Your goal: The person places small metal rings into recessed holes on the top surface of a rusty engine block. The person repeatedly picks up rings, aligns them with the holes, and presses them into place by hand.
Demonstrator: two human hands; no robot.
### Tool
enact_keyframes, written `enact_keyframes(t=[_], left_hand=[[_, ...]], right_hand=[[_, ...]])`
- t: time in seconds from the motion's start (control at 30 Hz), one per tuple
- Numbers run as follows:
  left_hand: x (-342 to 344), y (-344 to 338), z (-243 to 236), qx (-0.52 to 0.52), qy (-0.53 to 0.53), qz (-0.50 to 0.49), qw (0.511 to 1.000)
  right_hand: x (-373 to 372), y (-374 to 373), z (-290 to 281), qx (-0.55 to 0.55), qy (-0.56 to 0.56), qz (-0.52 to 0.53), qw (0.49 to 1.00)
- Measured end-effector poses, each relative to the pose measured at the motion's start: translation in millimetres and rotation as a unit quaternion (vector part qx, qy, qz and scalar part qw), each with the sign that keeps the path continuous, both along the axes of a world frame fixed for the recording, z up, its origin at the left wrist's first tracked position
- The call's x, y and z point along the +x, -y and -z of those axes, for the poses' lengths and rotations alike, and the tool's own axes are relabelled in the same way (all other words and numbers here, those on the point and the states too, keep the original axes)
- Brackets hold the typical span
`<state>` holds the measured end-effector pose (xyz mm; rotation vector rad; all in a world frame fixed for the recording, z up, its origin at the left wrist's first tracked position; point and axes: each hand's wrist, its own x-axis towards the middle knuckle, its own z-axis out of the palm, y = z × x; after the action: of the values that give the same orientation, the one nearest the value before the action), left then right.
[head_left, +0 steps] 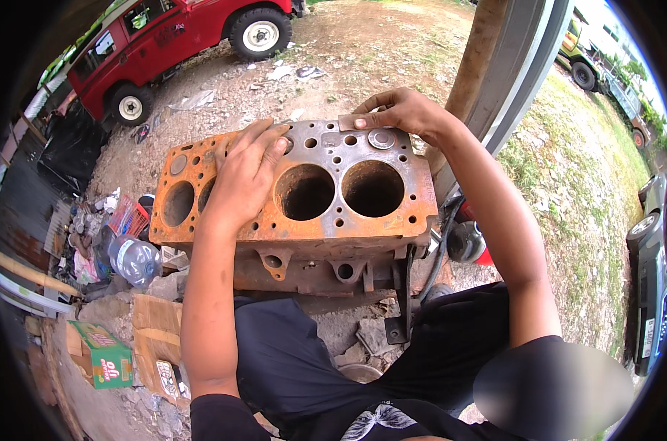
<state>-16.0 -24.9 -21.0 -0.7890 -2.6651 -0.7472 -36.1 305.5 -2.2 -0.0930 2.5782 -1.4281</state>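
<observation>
A rusty engine block stands in front of me, its flat top face up with large round cylinder bores and many small holes. The top is orange with rust on the left and bare grey metal towards the right. My left hand lies on the top face, its fingers stretched towards the far edge and covering part of a bore. At the far right edge, my right hand pinches a small brown piece of sandpaper against the grey metal. Close by sits a round metal plug.
A metal post rises just beyond my right arm. On the left lie a clear plastic bottle, a red plastic basket and a green box. A red off-road vehicle stands beyond on stony ground.
</observation>
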Motion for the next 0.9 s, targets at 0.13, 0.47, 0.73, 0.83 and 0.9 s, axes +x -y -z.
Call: enact_keyframes(t=[0.13, 0.47, 0.73, 0.83, 0.9], left_hand=[[1, 5, 4, 0.006, 0.002, 0.012, 1.0], [2, 4, 2, 0.002, -0.005, 0.009, 1.0], [2, -1, 5, 0.002, -0.009, -0.002, 1.0], [1, 2, 8, 0.002, -0.014, -0.005, 1.0], [1, 6, 10, 0.004, -0.015, -0.004, 1.0]], right_hand=[[13, -21, 1, -0.134, 0.025, -0.013, 0.991], [9, -6, 8, -0.092, -0.026, -0.015, 0.995], [-2, 0, 6, -0.033, -0.03, 0.032, 0.999], [-7, -6, 7, -0.045, -0.007, 0.022, 0.999], [-3, -18, 7, -0.121, 0.019, 0.018, 0.992]])
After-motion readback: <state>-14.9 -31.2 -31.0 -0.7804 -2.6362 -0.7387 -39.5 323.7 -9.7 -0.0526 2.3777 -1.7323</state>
